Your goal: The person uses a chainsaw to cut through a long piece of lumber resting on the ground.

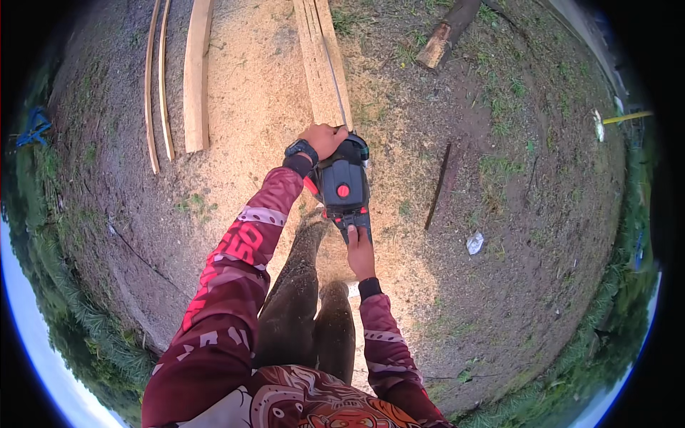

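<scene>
A black chainsaw (341, 178) with red knobs is between my hands, in front of my legs. My left hand (323, 140), with a dark watch at the wrist, is wrapped round its front handle. Lower down, my right hand (359, 251) grips the rear handle, thumb on top; its other fingers are hidden. The thin guide bar (332, 68) points away from me along a long wooden plank (308, 64). Lengthwise lines run down that plank, and the bar lies close to its right side. Whether the chain is turning I cannot tell.
Left of the plank lie a thick board (196, 85) and two thin strips (165, 93). Sawdust (246, 85) covers the ground around them. To the right are a log (448, 36), a dark narrow stick (438, 187) and a crumpled pale wrapper (474, 243).
</scene>
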A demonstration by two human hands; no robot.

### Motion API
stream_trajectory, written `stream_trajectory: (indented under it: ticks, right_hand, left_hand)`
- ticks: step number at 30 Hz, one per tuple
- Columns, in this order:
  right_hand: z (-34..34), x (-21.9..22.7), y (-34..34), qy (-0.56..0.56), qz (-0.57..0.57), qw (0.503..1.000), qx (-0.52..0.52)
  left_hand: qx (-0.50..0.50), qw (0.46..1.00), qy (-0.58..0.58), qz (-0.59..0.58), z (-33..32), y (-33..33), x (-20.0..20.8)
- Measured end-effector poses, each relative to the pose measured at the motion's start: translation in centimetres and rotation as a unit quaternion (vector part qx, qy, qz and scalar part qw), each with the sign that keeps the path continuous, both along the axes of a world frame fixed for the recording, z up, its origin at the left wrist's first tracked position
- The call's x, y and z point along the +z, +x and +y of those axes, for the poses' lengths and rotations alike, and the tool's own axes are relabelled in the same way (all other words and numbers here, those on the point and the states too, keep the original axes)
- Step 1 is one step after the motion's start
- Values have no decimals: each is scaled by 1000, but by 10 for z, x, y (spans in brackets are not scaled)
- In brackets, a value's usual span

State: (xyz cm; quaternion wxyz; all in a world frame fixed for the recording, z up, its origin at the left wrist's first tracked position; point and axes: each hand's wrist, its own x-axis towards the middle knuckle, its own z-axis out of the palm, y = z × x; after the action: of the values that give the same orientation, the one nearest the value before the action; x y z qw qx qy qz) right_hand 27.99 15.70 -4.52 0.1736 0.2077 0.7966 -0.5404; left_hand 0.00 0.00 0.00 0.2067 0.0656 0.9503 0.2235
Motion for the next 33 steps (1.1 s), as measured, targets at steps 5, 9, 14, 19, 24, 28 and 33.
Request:
stream_trajectory:
  ticks: [5, 9, 14, 19, 24, 28, 33]
  right_hand:
    - [11, 0, 53, 8, 0, 1000, -18]
    - [13, 10, 74, 5, -20, 1000, -10]
    - [26, 8, 109, 12, -6, 1000, -19]
    - [29, 4, 137, 19, -5, 1000, -16]
    - [33, 18, 167, 8, -35, 999, -12]
    - [32, 43, 175, 15, -54, 998, -21]
    - [26, 59, 143, 33, -73, 997, -24]
  left_hand:
    - [23, 1000, -7, -21, 18, 51, 4]
    - [28, 999, -16, -21, 16, 76, 9]
    - [16, 999, -10, -31, 33, 110, 11]
    - [14, 1000, -17, -15, 33, 135, 4]
    - [8, 1000, 1, -5, 37, 167, 8]
    - [-8, 999, 25, -20, 33, 180, 17]
    - [8, 999, 26, -22, 31, 142, 37]
